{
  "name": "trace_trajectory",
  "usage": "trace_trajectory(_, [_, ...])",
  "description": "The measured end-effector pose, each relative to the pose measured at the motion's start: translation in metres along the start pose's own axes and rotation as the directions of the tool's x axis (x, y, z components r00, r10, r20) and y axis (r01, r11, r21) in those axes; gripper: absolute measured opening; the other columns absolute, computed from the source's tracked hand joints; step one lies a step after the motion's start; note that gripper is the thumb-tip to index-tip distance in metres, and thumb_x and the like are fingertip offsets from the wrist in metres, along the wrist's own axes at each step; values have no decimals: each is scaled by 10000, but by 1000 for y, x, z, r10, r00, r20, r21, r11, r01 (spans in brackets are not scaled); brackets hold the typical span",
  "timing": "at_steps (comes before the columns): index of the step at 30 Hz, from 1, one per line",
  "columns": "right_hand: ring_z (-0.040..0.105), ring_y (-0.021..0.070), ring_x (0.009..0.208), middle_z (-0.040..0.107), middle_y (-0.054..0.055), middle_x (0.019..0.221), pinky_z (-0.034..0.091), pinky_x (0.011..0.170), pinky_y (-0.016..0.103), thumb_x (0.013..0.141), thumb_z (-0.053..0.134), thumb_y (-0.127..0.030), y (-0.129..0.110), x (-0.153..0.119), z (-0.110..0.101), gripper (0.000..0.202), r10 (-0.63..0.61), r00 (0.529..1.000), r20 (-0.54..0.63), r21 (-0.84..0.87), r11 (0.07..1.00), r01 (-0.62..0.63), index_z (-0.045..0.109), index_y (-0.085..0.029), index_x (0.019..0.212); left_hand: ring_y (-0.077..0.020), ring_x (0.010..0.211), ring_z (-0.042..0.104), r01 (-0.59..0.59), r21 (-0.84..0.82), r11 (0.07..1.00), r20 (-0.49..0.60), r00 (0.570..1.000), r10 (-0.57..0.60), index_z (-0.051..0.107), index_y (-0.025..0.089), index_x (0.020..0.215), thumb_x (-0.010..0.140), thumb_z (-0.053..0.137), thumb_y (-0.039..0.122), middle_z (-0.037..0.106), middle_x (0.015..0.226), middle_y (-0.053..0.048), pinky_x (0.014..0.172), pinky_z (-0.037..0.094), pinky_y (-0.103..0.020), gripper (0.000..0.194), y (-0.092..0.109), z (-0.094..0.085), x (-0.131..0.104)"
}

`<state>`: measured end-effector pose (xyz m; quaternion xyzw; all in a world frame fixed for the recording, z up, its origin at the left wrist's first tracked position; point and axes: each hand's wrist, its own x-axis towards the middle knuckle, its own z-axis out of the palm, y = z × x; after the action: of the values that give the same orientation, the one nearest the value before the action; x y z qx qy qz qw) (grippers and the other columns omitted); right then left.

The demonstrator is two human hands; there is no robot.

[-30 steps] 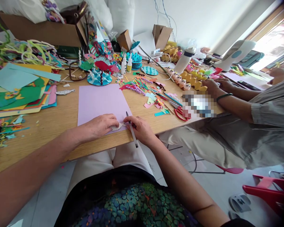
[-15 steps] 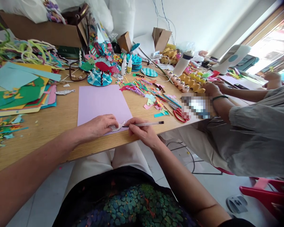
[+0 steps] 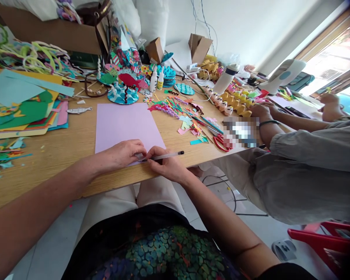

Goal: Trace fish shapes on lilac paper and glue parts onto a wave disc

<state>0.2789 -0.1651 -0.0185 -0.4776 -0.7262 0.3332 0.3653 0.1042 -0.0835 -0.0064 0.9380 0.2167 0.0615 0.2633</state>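
A sheet of light purple paper (image 3: 123, 122) lies at the table's front edge. With bent fingers, my left hand (image 3: 125, 154) pins a small pale paper cutout (image 3: 139, 156) to the sheet's lower edge; the fingers hide much of it. My right hand (image 3: 167, 166) grips a clear pen (image 3: 169, 154) with a black end, its writing end down at the cutout. Both hands' fingertips nearly meet there. A grey fish cutout (image 3: 79, 110) rests on the table left of the sheet.
Stacked coloured paper (image 3: 26, 112) and scraps lie left. Glue bottles (image 3: 153, 79), a blue round piece bearing fish (image 3: 123, 95) and paper strips stand or lie beyond the sheet. Red-handled scissors (image 3: 221, 143) lie right, near another person's hands (image 3: 262, 114).
My right hand has slid left along the cutout with the pen, closer to my left hand. My left hand stays on the cutout. The person at right has leaned slightly.
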Motion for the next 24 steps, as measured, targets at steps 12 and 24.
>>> trace_trajectory(12, [414,66,522,479,-67,574,334,531,179,731,507,-120,-1,1,3,72,-13,1000,-6,-29,999,13,551,-169,760,-145,863,550,-22,-25,999,-13,1000,21,627,182,866,875,395,263,593,906,-33,787,418,-248,246,-5,3,-1])
trace_trajectory(24, [407,69,528,490,-60,596,341,547,187,736,494,-137,-3,-1,2,58,-25,1000,-3,-46,999,25,539,-171,752,-154,874,552,7,-25,1000,-27,1000,-7,618,184,846,867,407,294,596,914,-34,800,418,-268,239,-1,4,-1])
